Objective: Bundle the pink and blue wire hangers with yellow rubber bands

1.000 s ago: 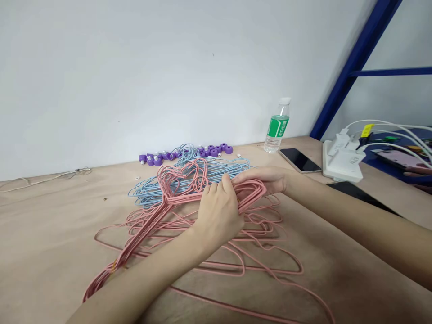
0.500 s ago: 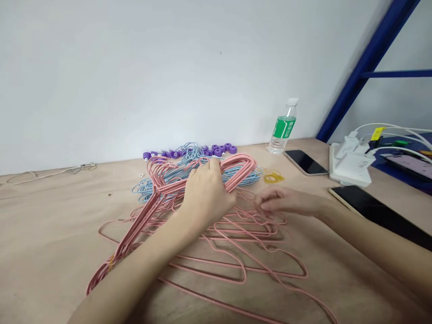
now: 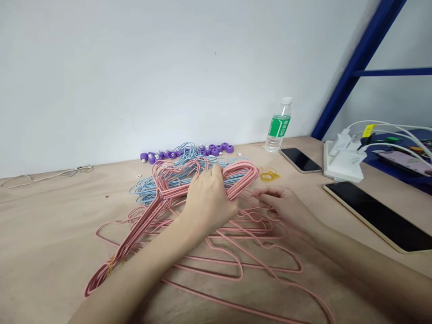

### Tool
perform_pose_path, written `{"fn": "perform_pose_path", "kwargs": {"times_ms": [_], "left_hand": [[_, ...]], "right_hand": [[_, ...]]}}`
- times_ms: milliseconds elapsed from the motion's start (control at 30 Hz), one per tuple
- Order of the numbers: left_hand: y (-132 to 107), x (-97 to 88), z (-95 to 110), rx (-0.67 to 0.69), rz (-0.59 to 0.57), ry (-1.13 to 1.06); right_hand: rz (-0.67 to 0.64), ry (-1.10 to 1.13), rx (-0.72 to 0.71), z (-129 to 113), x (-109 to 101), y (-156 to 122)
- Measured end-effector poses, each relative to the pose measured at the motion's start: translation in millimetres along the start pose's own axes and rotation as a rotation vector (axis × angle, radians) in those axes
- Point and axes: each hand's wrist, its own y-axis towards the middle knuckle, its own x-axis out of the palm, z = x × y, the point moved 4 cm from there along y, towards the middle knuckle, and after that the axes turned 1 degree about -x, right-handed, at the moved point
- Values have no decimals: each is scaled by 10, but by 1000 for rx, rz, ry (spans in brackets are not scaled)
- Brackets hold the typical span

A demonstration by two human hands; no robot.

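My left hand is wrapped around a bundle of pink wire hangers, raised above the table. The hooks of the bundle are bunched to the left of the hand. A yellow rubber band circles the bundle's near left end. My right hand is just right of the bundle's other end, fingertips pinched together; a thin strand shows by them, but I cannot make out what it is. Loose pink hangers lie spread below both hands. Behind the bundle lies a pile of blue wire hangers.
Purple round pieces line the wall. Yellow rubber bands lie right of the hangers. Further right are a water bottle, a phone, a larger phone and a white power strip with cables. A blue metal frame rises behind.
My right hand has shifted slightly, and its fingers now pinch together near the bundle's right end. The left hand still grips the pink hangers. The view has turned slightly right.
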Motion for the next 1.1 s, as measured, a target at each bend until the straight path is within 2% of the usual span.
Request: {"fn": "perform_pose_path", "kwargs": {"times_ms": [133,233,300,367,433,467,500,533,567,633,667,800,867,900,967,1100], "left_hand": [[-13,14,1,7,-1,-16],[-8,0,-4,-7,-11,-26],[2,-10,-4,-10,-8,-26],[15,-13,-7,-13,-3,-16],[30,-4,-16,-22,-5,-1],[37,3,-21,-27,-11,7],[43,11,-25,-32,-14,13],[49,18,-28,-32,-16,17],[53,23,-29,-32,-17,19],[60,28,-30,-33,-14,22],[61,27,-30,-34,-10,23],[56,-1,-29,-30,1,15],[46,-12,-29,-23,-8,-12],[39,-13,-28,-17,-17,-32],[23,-6,-21,3,-37,-65],[-3,19,-1,33,-35,-74]], "right_hand": [[-97,-384,-230,-68,103,89],[-132,-670,-497,-63,133,73],[-158,-775,-781,-81,139,-8],[-193,-804,-1200,-137,138,-181],[-290,-801,-1603,-171,137,-397],[-355,-806,-1741,-176,140,-489],[-437,-820,-1819,-175,152,-562],[-521,-838,-1835,-170,171,-615],[-590,-840,-1804,-164,194,-653],[-640,-732,-1607,-151,232,-672],[-601,-612,-1442,-143,237,-641],[-344,24,-602,41,203,-338],[-292,225,-351,98,222,-213],[-267,274,-290,89,226,-159],[-214,308,-261,23,214,-73],[-136,264,-397,-151,147,-31]]}}
